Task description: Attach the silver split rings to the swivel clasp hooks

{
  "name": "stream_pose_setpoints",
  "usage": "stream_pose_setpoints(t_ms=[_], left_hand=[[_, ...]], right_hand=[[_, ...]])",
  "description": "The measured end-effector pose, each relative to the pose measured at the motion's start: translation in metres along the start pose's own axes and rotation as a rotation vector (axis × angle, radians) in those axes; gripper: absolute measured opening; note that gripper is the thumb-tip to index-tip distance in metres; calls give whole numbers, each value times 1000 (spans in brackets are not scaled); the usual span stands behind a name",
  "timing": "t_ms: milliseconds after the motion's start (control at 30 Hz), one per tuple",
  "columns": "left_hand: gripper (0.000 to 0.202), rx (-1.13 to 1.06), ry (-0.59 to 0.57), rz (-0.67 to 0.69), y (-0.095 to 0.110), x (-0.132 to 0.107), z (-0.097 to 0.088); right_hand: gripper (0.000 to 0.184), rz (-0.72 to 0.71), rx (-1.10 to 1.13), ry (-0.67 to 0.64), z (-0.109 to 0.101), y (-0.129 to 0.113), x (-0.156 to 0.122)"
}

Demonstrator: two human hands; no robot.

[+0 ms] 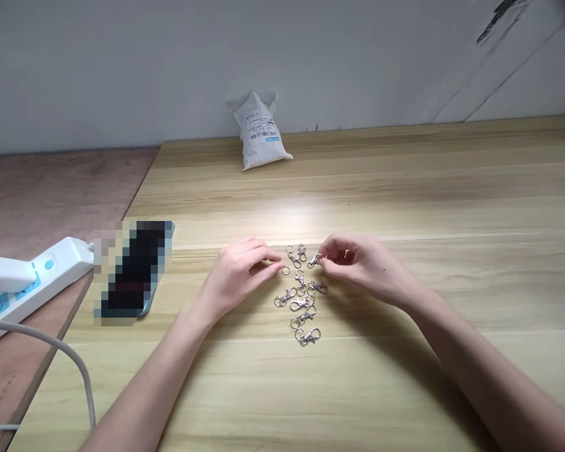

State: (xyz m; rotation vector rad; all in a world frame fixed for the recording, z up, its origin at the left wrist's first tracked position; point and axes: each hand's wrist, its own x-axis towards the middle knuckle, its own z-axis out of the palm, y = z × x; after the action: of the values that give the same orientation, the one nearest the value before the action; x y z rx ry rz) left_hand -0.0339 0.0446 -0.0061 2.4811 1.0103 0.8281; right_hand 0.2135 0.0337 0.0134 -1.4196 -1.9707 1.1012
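Note:
My left hand (245,270) is closed in a pinch, with a small metal ring (285,270) showing at its fingertips; whether more of a clasp is hidden behind the fingers I cannot tell. Opposite it, my right hand (358,263) pinches a silver lobster clasp (314,260) between thumb and forefinger. Between and below both hands lie several silver lobster clasps with rings. One clasp (302,252) is at the top of this loose group, another (285,297) sits at its left, and one more (307,336) lies nearest to me.
A white plastic parcel bag (263,138) with a printed label stands against the wall at the back of the wooden table (428,188). To the left are a blurred phone (134,270), a white power strip (59,263) and a grey cable (78,364).

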Motion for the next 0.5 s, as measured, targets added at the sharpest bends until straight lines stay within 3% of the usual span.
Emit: stream_pose_setpoints(t_ms=[167, 300, 500], left_hand=[[12, -72, 95, -90, 3, -1, 5], [17, -106, 125, -139, 1, -3, 7], [8, -199, 146, -231, 2, -5, 10]], right_hand=[[8, -69, 323, 271, 16, 14, 5], [11, -26, 474, 304, 26, 24, 6], [11, -142, 300, 306, 34, 24, 1]])
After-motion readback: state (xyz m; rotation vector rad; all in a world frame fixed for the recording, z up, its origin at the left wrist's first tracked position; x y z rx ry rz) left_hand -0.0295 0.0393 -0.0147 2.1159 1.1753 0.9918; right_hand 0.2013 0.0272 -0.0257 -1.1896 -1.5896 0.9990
